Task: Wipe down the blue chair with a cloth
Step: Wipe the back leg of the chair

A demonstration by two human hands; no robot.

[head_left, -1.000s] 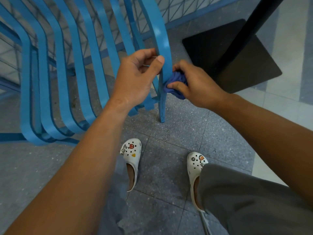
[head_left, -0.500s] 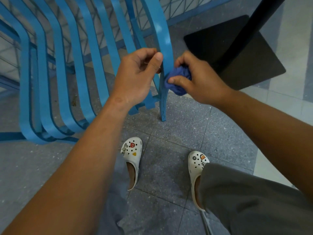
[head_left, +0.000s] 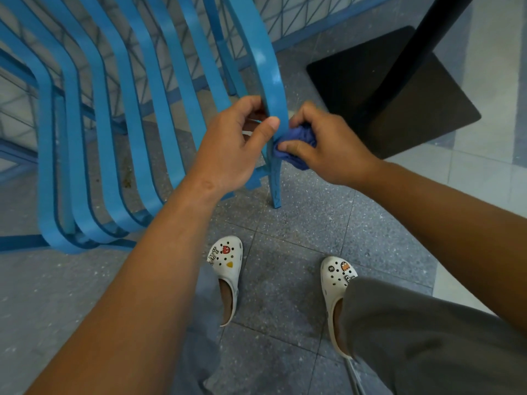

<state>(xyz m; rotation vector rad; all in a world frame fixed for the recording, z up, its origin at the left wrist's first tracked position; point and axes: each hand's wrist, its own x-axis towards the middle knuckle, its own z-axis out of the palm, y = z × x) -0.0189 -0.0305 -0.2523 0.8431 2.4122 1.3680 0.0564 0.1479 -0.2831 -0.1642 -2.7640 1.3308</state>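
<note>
Head view, looking down. Grey speckled floor (head_left: pixel 299 229) underfoot; black table base (head_left: pixel 399 89) to the right, near the chair but apart from it. Blue chair (head_left: pixel 119 115) fills upper left: curved metal slats running down to a front rail, one leg (head_left: pixel 276 181) planted on the floor just ahead of two white clogs (head_left: pixel 226 269).

Left hand (head_left: pixel 228 149) grips the outermost slat (head_left: pixel 268 67), thumb across its face, steadying it. Right hand (head_left: pixel 328 149) holds a bunched dark-blue cloth (head_left: pixel 299 143) in a closed grip, pressed against the right edge of that same slat.

Judgement: chair frame looks stiff, painted, smooth, probably light enough to shift under a hard rub, so bracing a slat makes sense. Cloth is soft and limp; best kept wadded in the palm and wrapped around each slat's edge.
</note>
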